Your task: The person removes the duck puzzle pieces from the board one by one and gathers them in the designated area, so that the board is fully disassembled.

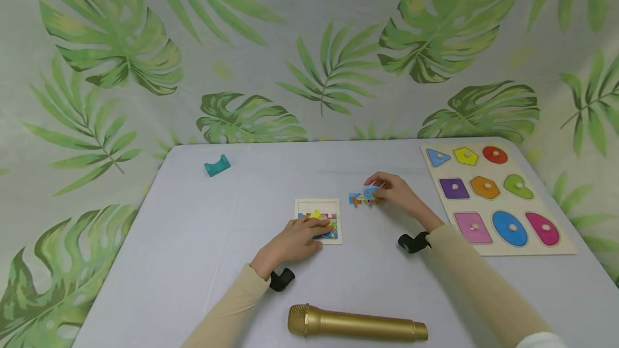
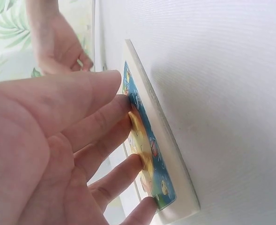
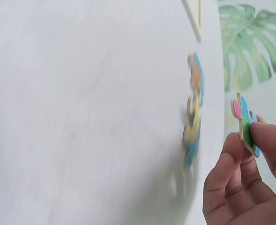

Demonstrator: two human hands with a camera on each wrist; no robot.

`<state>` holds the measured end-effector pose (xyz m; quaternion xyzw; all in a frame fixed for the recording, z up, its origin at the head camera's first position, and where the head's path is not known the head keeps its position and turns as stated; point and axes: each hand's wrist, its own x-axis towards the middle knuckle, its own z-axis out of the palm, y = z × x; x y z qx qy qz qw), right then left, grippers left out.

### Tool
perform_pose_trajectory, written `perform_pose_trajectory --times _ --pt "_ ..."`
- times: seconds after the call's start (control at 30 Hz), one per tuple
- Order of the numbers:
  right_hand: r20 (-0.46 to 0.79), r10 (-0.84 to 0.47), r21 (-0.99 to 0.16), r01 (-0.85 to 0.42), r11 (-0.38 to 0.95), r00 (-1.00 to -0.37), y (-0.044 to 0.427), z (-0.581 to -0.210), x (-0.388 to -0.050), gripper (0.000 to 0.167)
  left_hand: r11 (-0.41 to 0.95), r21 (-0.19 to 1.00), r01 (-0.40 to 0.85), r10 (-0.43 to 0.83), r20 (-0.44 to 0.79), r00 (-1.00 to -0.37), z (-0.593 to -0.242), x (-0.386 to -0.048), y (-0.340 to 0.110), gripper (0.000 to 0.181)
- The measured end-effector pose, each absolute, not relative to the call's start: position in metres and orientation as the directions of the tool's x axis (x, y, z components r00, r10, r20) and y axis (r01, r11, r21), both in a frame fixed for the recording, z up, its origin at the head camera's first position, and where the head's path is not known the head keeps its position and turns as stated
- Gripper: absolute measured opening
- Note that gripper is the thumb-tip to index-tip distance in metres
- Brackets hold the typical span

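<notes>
A small jigsaw puzzle in a pale wooden frame (image 1: pixel 317 201) lies mid-table, its lower part filled with colourful pieces and a bare strip along the top. My left hand (image 1: pixel 301 239) rests on it, and in the left wrist view the fingertips (image 2: pixel 134 161) touch the picture with the fingers extended. To the right of the frame, my right hand (image 1: pixel 397 193) pinches a jigsaw piece (image 3: pixel 245 124) between thumb and fingers, raised off the table. Beneath and beside it lie loose jigsaw pieces (image 1: pixel 356 199), seen edge-on and blurred in the right wrist view.
A gold microphone (image 1: pixel 360 325) lies along the near side. At the right is a wooden shape board (image 1: pixel 498 203) with several knobbed shapes. A teal curved block (image 1: pixel 217 166) sits at the far left. A leaf-patterned cloth (image 1: pixel 309 52) hangs behind the table.
</notes>
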<state>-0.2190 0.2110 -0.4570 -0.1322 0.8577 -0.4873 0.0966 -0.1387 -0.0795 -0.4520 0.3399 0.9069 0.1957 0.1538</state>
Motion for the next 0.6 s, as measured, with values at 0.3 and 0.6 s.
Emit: perform_pose_trajectory --times 0.3,0.6 --pt "-0.130 -0.248 -0.847 -0.023 0.531 -0.960 0.243 -0.462 -0.218 0.025 0.691 0.469 0.550 0.674 -0.146 -0.724 -0.453 -0.138 -0.080 0.042" --pt "-0.093 -0.261 -0.722 -0.115 0.683 -0.961 0.240 -0.466 -0.220 0.020 0.689 0.463 0.557 0.675 -0.132 -0.725 -0.455 -0.138 -0.080 0.042"
